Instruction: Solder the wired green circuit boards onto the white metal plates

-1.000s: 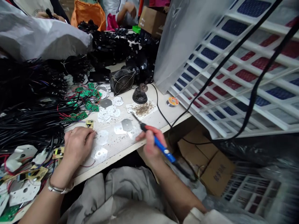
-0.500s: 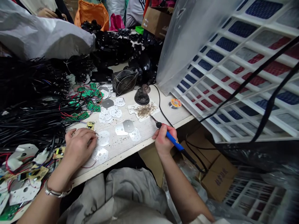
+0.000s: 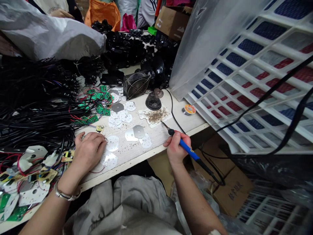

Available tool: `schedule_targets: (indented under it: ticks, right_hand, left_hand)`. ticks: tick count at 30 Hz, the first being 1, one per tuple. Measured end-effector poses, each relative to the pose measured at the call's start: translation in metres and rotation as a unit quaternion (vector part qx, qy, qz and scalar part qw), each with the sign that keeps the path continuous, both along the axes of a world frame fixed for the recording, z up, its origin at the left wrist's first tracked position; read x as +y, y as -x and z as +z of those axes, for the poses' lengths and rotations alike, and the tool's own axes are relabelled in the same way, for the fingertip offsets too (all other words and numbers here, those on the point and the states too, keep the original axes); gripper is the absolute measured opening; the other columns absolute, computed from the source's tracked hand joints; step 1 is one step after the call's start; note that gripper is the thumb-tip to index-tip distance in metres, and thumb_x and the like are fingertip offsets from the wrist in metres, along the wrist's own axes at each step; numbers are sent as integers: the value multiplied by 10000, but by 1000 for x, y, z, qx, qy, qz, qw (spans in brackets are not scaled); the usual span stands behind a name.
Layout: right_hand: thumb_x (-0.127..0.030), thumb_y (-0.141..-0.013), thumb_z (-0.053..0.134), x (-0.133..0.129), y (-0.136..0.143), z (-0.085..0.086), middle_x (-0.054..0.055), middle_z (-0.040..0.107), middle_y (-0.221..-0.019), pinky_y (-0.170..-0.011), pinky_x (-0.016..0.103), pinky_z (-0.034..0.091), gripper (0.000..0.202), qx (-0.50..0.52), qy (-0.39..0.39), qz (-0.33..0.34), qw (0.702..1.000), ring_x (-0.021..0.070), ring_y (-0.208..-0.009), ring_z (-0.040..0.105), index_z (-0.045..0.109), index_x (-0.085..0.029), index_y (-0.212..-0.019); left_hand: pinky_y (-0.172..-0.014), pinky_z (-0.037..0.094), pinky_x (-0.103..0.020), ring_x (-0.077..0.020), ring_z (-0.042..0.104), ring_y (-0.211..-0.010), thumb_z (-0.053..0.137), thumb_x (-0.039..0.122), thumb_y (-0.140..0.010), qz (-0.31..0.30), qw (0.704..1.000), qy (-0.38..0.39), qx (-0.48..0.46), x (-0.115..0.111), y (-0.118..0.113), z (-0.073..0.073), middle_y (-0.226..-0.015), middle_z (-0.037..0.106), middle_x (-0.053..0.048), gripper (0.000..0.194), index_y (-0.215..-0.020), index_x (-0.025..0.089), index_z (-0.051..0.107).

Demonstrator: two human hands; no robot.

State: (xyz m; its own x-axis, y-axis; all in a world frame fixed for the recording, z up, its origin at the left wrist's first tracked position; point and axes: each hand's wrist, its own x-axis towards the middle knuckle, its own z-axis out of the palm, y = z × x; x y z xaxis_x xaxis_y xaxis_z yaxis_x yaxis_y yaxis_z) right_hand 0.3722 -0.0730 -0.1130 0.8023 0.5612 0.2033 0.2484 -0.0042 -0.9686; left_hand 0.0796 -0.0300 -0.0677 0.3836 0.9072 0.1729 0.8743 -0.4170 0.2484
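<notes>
My right hand (image 3: 175, 150) grips the blue handle of a soldering iron (image 3: 187, 149). Its tip points up and left to the near edge of a white pad (image 3: 144, 115) strewn with brown crumbs. On the left of the bench rests my left hand (image 3: 88, 150), fingers curled downward and partly hidden; what they hold cannot be made out. Just beyond them lies a small yellow circuit board (image 3: 99, 128). Beside the fingers are two white octagonal plates, an upper plate (image 3: 112, 143) and a lower plate (image 3: 109, 160). A thin red wire (image 3: 97, 171) runs out below the hand.
Black cables (image 3: 36, 114) and green circuit boards (image 3: 102, 111) crowd the left. Ahead stand a small fan (image 3: 137, 87) and an iron stand (image 3: 153, 100). A solder spool (image 3: 188, 110) sits near the right edge, beside a white plastic crate (image 3: 221, 86). Another person's hand (image 3: 61, 13) shows far left.
The whole view has shifted, so the bench appears farther right. Both hands keep nearly the same places over the bench, and the iron's tip remains by the crumb-covered pad.
</notes>
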Motion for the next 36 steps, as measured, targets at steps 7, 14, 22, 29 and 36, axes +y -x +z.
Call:
schedule_targets:
  ticks: [7,14,22,29,36]
  right_hand:
    - [-476,-837,562,0,10,9,-109,516,-445,-373,211,412,288,44,-44,11,998,102,-314,495,507,-194,-853]
    - [-476,-832,576,-8,71,26,-112,505,-389,-311,188,381,285,133,-62,166,975,99,-263,465,503,-202,-809]
    - [-444,-880,565,-19,109,12,-95,531,-463,-379,199,423,238,158,20,376,913,90,-337,511,579,-207,-859]
    - [-430,-886,560,-18,107,10,-92,531,-448,-389,202,430,218,109,30,403,908,96,-343,519,605,-218,-856]
    - [-428,-886,554,-16,108,15,-90,522,-425,-425,217,451,222,69,33,413,908,104,-343,525,620,-217,-865]
  left_hand:
    - [-1014,276,-539,-268,628,-998,462,291,-877,11,1000,23,-1,0,-2,2,-972,726,-59,259,-773,213,686]
    - [-1010,286,-526,-248,610,-988,490,227,-847,27,999,44,-1,-1,-8,6,-967,724,-52,228,-727,210,683]
    - [-986,308,-513,-246,596,-975,480,197,-859,21,998,48,19,-1,-9,8,-936,720,-56,225,-722,199,658]
    - [-989,312,-511,-247,599,-974,491,190,-855,18,998,57,27,0,-9,8,-931,717,-51,208,-733,190,660]
    - [-986,312,-509,-243,598,-966,485,184,-852,16,998,52,22,0,-10,10,-918,720,-47,220,-711,197,653]
